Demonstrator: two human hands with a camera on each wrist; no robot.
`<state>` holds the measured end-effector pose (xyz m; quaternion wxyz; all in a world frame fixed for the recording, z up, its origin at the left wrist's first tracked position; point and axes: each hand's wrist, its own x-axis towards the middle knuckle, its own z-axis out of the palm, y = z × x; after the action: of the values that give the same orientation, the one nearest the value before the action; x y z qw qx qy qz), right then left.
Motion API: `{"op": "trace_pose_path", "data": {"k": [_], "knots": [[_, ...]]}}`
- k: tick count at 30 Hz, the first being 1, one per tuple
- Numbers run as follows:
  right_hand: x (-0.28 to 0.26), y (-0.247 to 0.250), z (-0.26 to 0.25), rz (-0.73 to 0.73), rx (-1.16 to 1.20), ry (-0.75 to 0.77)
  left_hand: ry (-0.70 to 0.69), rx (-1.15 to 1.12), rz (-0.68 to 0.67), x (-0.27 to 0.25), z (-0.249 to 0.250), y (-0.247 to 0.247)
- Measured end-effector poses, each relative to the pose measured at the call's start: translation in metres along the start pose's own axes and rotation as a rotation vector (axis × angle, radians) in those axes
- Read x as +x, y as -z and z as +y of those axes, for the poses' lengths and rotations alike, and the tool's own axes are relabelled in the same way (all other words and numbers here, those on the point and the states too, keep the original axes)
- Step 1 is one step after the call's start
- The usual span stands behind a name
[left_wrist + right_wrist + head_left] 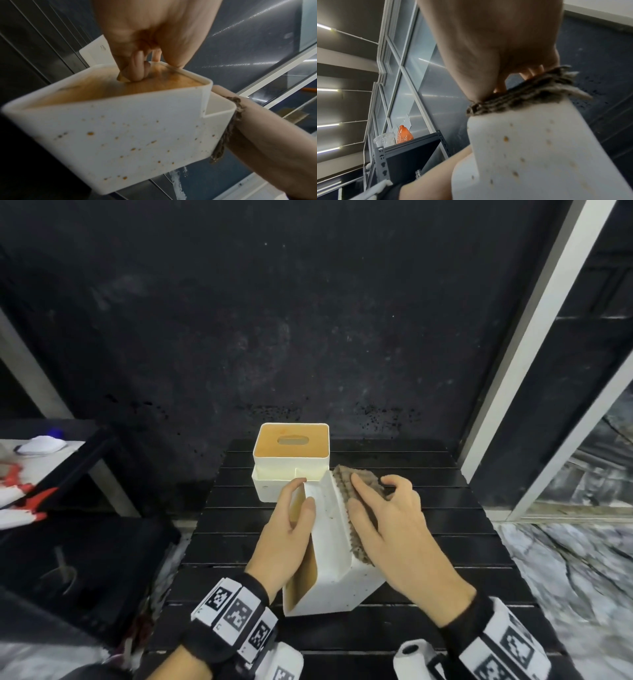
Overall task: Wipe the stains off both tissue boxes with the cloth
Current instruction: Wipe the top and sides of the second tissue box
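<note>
— Checking the edges first: how is the near tissue box (pixel 334 556) sitting on the bench (pixel 428 508)?

— Tilted, propped on its lower edge near the middle of the dark slatted bench, wooden lid facing left. Bare slats show to its right and in front, toward the near edge. Behind it, close by, the 2nd tissue box (pixel 291 460) stands upright with its slotted lid up, near the bench's far edge.

— And the left hand (pixel 287 539)?

— It grips the tilted box at the lid side. In the left wrist view, curled fingers (pixel 139 71) hook into the lid's slot while the thumb bears on the rim. Orange-brown specks dot the white wall facing that camera.

— The right hand (pixel 390 535)?

— Laid flat, fingers straight and spread, pressing the brown cloth (pixel 352 491) against the box's upper right face. The cloth sits sandwiched between palm and box, its fringe poking past the top corner. The right wrist view shows more specks on the wall below the cloth.
</note>
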<state>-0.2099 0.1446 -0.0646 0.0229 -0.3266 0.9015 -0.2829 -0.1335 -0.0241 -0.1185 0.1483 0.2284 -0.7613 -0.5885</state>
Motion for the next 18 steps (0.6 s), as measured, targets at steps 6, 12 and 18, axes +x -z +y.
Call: {"op": "trace_pose_path", "data": {"k": [6,12,18], "knots": [[0.017,0.006,-0.007,-0.063,-0.047,-0.079,0.056,0.003,-0.035,-0.003,0.010,0.003],[0.022,0.022,-0.011,-0.104,-0.022,-0.019,0.120,0.001,-0.048,-0.005,0.012,0.006],[0.029,0.023,-0.011,-0.117,-0.119,0.008,0.166,-0.008,-0.042,-0.005,0.014,0.005]]}}
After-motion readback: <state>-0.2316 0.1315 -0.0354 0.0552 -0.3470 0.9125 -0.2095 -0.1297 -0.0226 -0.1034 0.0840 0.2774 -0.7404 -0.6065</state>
